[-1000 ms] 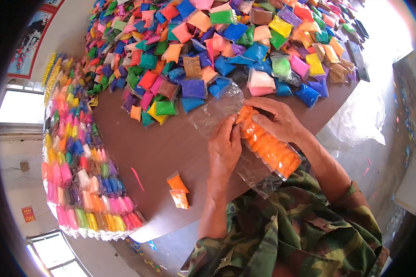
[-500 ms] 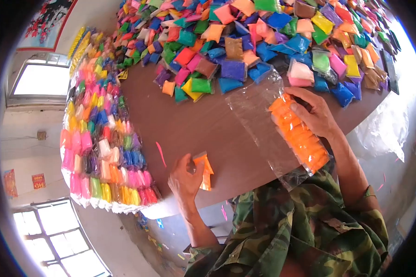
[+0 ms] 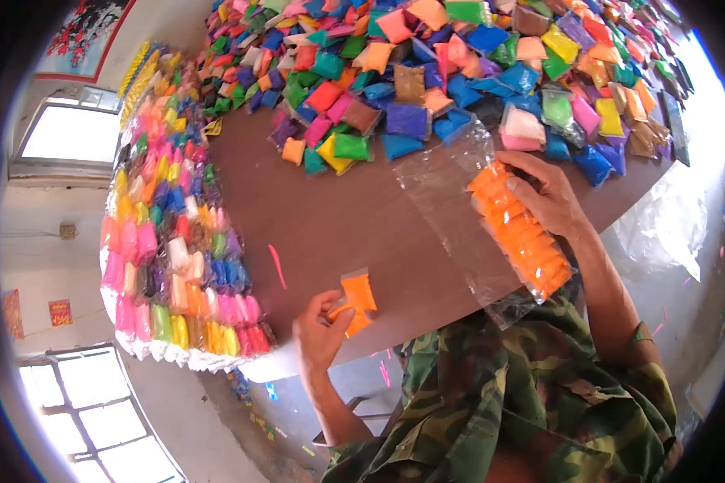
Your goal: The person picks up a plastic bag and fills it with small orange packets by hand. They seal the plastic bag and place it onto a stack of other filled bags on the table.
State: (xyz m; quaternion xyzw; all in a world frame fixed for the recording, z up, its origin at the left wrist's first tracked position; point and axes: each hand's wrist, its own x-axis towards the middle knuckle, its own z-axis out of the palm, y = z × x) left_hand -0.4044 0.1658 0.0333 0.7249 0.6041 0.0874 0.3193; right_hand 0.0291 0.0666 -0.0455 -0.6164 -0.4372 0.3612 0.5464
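Note:
Several small orange packets (image 3: pixel 524 237) lie in a stacked row inside a clear plastic bag (image 3: pixel 439 197), whose loose film spreads to the left. Closed over the upper end of that row is my right hand (image 3: pixel 546 197), thumb on top and fingers round the far side. Near the table's front edge, my left hand (image 3: pixel 321 326) has thumb and fingers pinched on loose orange packets (image 3: pixel 359 291). These overlap at an angle, and the thumb covers part of the lower one.
A brown table (image 3: pixel 298 217) carries a big heap of colourful packets (image 3: pixel 403 121) at the back. Bagged rows of coloured packets (image 3: pixel 177 266) are stacked along the left. A pink strip (image 3: pixel 276 267) lies by my left hand. Crumpled clear plastic (image 3: pixel 669 217) hangs at the right edge.
My left hand has closed on the loose orange packets and their angle has shifted, with more of them showing. My right hand and the bagged row have hardly moved.

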